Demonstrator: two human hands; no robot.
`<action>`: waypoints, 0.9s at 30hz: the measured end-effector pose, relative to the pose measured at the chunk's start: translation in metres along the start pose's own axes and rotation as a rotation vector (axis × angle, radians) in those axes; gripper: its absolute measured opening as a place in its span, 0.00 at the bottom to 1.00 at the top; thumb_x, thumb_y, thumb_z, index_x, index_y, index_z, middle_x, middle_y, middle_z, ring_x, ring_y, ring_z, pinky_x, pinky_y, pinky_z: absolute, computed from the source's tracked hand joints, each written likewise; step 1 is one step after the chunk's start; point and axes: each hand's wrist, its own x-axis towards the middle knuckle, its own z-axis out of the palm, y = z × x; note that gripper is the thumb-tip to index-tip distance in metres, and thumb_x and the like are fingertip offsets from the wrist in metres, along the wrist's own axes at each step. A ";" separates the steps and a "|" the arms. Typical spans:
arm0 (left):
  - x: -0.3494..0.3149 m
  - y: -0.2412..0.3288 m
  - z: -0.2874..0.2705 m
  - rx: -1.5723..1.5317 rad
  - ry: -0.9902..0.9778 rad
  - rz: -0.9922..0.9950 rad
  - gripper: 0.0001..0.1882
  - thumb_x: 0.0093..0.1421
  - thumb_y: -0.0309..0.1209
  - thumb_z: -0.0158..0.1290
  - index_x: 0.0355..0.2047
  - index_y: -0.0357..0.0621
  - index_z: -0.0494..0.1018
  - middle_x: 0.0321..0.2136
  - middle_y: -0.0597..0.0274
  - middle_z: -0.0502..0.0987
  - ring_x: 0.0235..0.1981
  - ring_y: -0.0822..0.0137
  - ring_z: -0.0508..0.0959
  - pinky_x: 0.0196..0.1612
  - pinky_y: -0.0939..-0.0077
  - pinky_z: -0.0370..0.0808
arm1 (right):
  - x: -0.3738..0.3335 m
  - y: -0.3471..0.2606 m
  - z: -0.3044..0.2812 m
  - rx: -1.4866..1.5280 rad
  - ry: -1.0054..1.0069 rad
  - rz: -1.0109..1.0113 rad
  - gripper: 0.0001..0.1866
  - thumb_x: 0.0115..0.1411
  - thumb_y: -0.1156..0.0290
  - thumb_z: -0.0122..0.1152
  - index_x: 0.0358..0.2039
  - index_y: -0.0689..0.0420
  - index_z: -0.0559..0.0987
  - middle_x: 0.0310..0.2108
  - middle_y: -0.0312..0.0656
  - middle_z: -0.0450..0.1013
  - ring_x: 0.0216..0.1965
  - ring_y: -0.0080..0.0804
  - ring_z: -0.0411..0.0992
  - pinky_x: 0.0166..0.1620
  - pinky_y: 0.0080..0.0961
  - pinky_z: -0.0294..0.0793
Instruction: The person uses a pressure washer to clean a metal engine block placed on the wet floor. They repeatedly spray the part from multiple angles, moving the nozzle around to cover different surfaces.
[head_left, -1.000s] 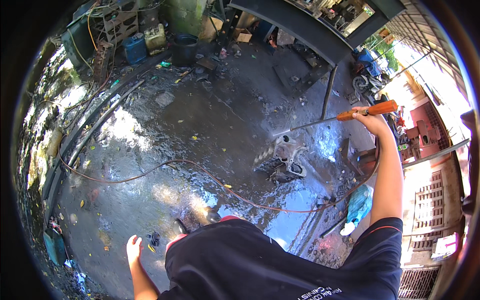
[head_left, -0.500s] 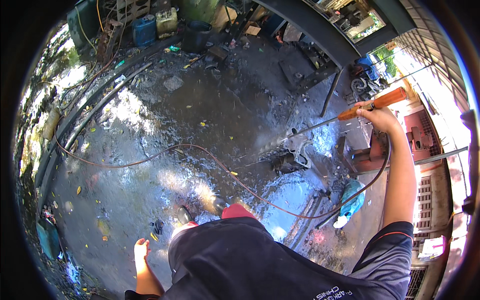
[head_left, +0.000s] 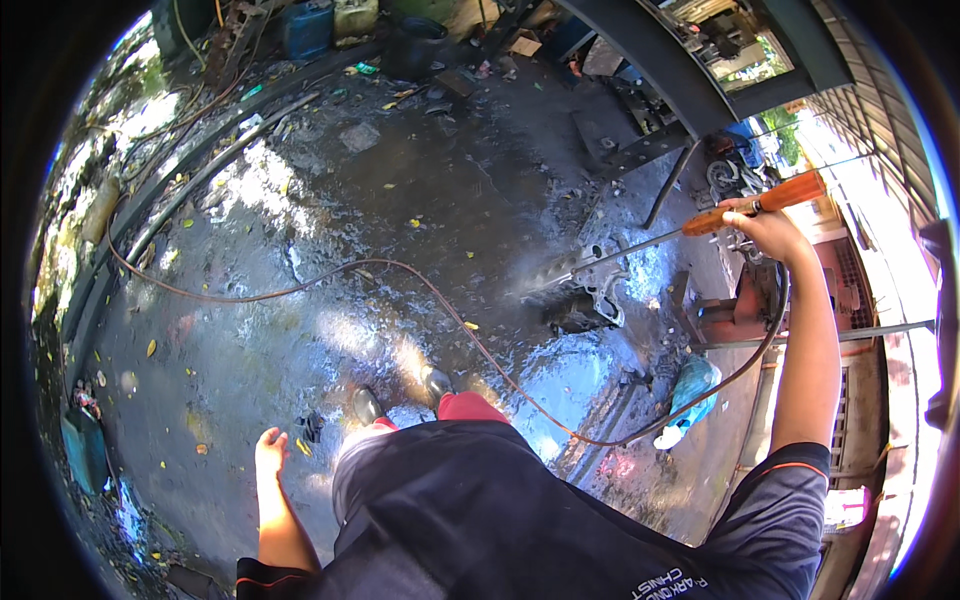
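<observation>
My right hand [head_left: 768,232] is wrapped round the grip of an orange pressure washer gun [head_left: 795,190], held out to the right. Its thin metal lance [head_left: 640,246] slopes down to the left, and a pale spray fans from its tip. Under the spray, a metal engine block [head_left: 598,296] with round holes lies on the wet ground; the mist blurs its left end. From the gun a brown hose [head_left: 500,372] droops and snakes away over the ground to the left. My left hand [head_left: 270,454] hangs at the lower left, holding nothing, its fingers loosely apart.
Dark metal framework [head_left: 650,75] stands at the far right. A blue-green bag [head_left: 695,390] lies right of my boots [head_left: 368,405]. A teal container [head_left: 84,450] sits at the left edge. Thick pipes [head_left: 215,175] curve along the left; a blue drum [head_left: 308,32] stands at the back.
The lance tip has moved left along the engine block, and the spray has shifted with it. My left hand has risen slightly, and the whole view has tilted a little.
</observation>
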 end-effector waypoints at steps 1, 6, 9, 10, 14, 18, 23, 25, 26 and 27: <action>0.001 0.000 -0.002 0.038 0.015 0.035 0.26 0.61 0.39 0.56 0.58 0.47 0.69 0.42 0.58 0.80 0.27 0.65 0.81 0.25 0.73 0.71 | 0.000 -0.005 0.002 0.018 0.013 -0.002 0.22 0.59 0.54 0.60 0.48 0.55 0.81 0.42 0.46 0.80 0.45 0.34 0.77 0.50 0.30 0.71; -0.002 -0.004 -0.015 -0.043 0.000 -0.103 0.25 0.61 0.31 0.58 0.57 0.36 0.68 0.54 0.51 0.73 0.44 0.61 0.80 0.35 0.72 0.80 | 0.005 -0.021 0.005 -0.036 -0.046 -0.005 0.23 0.63 0.52 0.56 0.51 0.55 0.79 0.46 0.44 0.78 0.48 0.36 0.75 0.54 0.29 0.69; -0.006 -0.016 -0.017 -0.037 0.009 -0.155 0.25 0.60 0.31 0.59 0.57 0.37 0.69 0.54 0.51 0.74 0.42 0.61 0.80 0.35 0.71 0.81 | 0.014 -0.026 0.005 -0.072 -0.065 -0.038 0.24 0.63 0.51 0.56 0.51 0.55 0.79 0.46 0.43 0.78 0.48 0.36 0.75 0.53 0.29 0.70; -0.006 -0.022 -0.017 -0.042 0.004 -0.120 0.25 0.60 0.31 0.59 0.57 0.37 0.69 0.53 0.51 0.74 0.41 0.62 0.80 0.34 0.71 0.81 | 0.018 -0.027 0.006 -0.094 -0.052 -0.056 0.24 0.63 0.50 0.56 0.51 0.55 0.79 0.46 0.43 0.78 0.48 0.36 0.75 0.53 0.29 0.70; -0.003 -0.061 -0.010 -0.028 0.019 -0.102 0.24 0.60 0.37 0.58 0.56 0.47 0.69 0.39 0.61 0.77 0.30 0.62 0.80 0.28 0.70 0.73 | 0.025 -0.034 0.009 -0.156 -0.055 -0.072 0.25 0.63 0.49 0.56 0.51 0.54 0.79 0.46 0.43 0.78 0.48 0.37 0.75 0.53 0.29 0.70; 0.006 -0.090 -0.006 -0.032 0.002 -0.073 0.24 0.60 0.40 0.58 0.56 0.51 0.69 0.31 0.66 0.78 0.26 0.62 0.80 0.25 0.70 0.69 | 0.025 -0.046 0.004 -0.128 -0.050 -0.052 0.23 0.61 0.50 0.59 0.49 0.54 0.80 0.44 0.44 0.79 0.47 0.39 0.77 0.52 0.31 0.72; 0.013 -0.092 -0.007 -0.027 0.016 -0.059 0.23 0.61 0.40 0.58 0.55 0.51 0.69 0.31 0.67 0.78 0.26 0.62 0.80 0.23 0.70 0.69 | 0.022 -0.061 -0.004 -0.114 0.036 0.004 0.21 0.60 0.53 0.61 0.47 0.53 0.81 0.43 0.44 0.80 0.46 0.37 0.77 0.50 0.30 0.73; 0.013 -0.081 -0.008 -0.028 0.019 -0.044 0.23 0.61 0.40 0.58 0.55 0.51 0.69 0.31 0.66 0.78 0.25 0.62 0.80 0.23 0.70 0.68 | 0.019 -0.067 -0.009 -0.111 0.047 0.007 0.20 0.60 0.56 0.62 0.48 0.53 0.81 0.43 0.44 0.80 0.46 0.36 0.77 0.50 0.29 0.73; 0.013 -0.074 -0.008 -0.034 0.017 -0.034 0.23 0.61 0.40 0.58 0.55 0.51 0.69 0.31 0.66 0.78 0.25 0.62 0.80 0.23 0.70 0.68 | 0.017 -0.069 -0.010 -0.116 0.049 0.022 0.20 0.60 0.56 0.62 0.48 0.53 0.81 0.43 0.43 0.80 0.46 0.36 0.77 0.50 0.29 0.73; 0.011 -0.066 -0.008 -0.039 0.016 -0.026 0.23 0.61 0.40 0.58 0.55 0.51 0.69 0.31 0.66 0.78 0.25 0.63 0.80 0.22 0.70 0.68 | 0.017 -0.072 -0.011 -0.101 0.047 0.022 0.20 0.60 0.56 0.62 0.48 0.54 0.81 0.43 0.43 0.80 0.45 0.36 0.77 0.50 0.29 0.73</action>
